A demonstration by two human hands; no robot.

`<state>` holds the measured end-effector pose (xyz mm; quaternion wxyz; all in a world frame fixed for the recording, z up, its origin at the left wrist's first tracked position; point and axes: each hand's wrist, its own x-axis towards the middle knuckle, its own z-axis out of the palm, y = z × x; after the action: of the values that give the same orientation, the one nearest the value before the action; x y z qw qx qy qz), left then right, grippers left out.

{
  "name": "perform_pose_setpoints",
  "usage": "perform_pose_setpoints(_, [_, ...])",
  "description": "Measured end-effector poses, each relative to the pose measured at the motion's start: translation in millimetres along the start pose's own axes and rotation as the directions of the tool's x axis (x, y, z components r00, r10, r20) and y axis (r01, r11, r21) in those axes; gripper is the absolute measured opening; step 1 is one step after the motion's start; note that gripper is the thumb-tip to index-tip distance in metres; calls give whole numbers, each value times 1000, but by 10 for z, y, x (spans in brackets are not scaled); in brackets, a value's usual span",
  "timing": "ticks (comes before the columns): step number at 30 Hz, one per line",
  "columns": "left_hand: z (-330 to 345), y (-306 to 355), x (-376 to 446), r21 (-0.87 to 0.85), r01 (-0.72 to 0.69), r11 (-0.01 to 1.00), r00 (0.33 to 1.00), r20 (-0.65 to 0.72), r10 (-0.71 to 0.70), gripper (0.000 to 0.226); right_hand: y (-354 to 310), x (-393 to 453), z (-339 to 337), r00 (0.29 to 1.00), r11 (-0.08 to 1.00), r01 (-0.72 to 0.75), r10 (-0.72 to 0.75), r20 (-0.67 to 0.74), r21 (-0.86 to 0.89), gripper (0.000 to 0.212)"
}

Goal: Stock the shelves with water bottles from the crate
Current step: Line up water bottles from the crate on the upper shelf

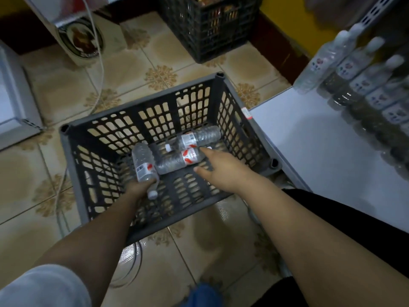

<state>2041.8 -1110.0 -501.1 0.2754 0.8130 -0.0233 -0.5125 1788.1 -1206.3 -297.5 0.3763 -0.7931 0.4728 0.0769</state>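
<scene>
1. Left hand (pixel 141 187) grips a water bottle (pixel 143 165) near its neck, cap pointing near, low in the grey crate (pixel 137 111).
2. Right hand (pixel 219 167) reaches in, fingers spread and holding nothing, thumb and forefinger either side of the middle bottle (pixel 179 160).
3. A third bottle (pixel 194 138) lies just beyond, touching it.
4. Shelf (pixel 309 138) waits at right, a stocked row (pixel 363 85) along its far side.
5. Risk: a hurried pinch on that smooth, round bottle could roll it away.

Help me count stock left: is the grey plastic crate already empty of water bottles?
No: two clear plastic water bottles lie in the grey plastic crate, and the left hand grips a third.
</scene>
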Motion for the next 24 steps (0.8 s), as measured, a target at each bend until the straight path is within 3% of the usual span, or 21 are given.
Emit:
perform_pose_setpoints(1, [-62,71,-96,-9,0,1000,999,33,0,85,-9,-9,8,1000,1000,14,-13,10,-9,66])
perform_pose_setpoints(3, [-158,247,-311,-152,44,987,992,124,-26,64,-31,-41,-20,999,1000,28,-28,16,-1,63])
perform_pose_setpoints(6, [-363,583,-772,-407,265,874,929,351,-118,39,-72,-93,-101,999,999,32,-32,15,-22,68])
perform_pose_setpoints(9, [-705,852,-1298,-280,232,932,880,468,-78,29,-139,-154,-194,996,995,80,-82,-31,-58,79])
perform_pose_setpoints(12, [-961,1105,-1861,-30,54,998,795,606,-25,34,-240,-296,-318,976,972,175,-192,-98,-158,94])
perform_pose_setpoints(14, [-1085,1373,-2215,106,-125,987,673,740,5,66,-337,-429,-466,945,913,232,-294,-146,-336,107])
perform_pose_setpoints(16, [-1152,1693,-2507,223,-351,910,544,839,4,86,-450,-612,-689,929,860,249,-342,-140,-445,117])
perform_pose_setpoints(18, [-1120,2006,-2825,250,-517,819,427,904,-6,80,-533,-839,-945,956,902,240,-284,-76,-359,118])
perform_pose_setpoints(21, [-993,2392,-3368,277,-672,687,394,919,15,69,-534,-1272,-1179,961,953,214,-244,-126,-214,82])
perform_pose_setpoints(24, [-779,2612,-3948,253,-828,501,401,891,214,44,-455,-1716,-1316,925,981,185,-194,-328,-58,72])
